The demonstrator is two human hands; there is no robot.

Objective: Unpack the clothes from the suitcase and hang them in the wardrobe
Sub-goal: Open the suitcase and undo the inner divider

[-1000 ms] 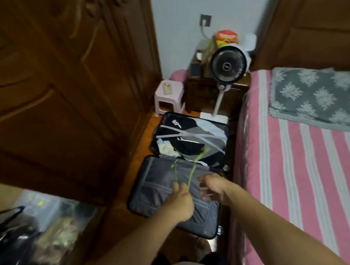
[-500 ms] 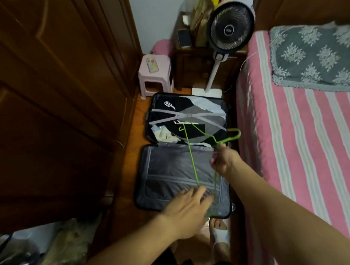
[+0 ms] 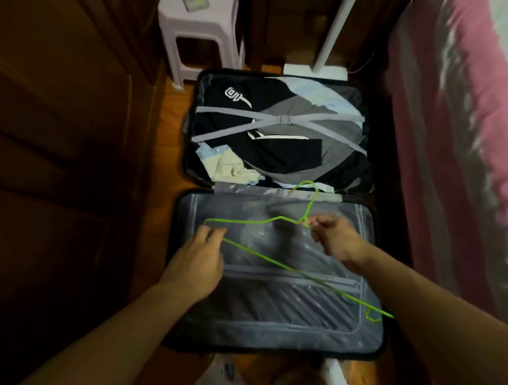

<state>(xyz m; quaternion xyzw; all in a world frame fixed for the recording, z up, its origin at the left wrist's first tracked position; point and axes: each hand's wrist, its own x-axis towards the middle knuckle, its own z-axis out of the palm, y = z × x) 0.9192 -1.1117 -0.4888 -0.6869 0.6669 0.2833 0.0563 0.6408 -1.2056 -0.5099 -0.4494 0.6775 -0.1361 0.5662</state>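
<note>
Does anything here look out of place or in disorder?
Little stands out. The clothes in the far half of the suitcase are rumpled, bulging under the crossed straps. The green hanger sits askew over the near half, held by the left hand and right hand. No damage shows.

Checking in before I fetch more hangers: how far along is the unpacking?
Done: the suitcase lies open on the floor. In hand: both the left hand and the right hand hold a green hanger over the zipped lid half. Left: the clothes are still strapped into the far half; none is on a hanger yet.
</note>
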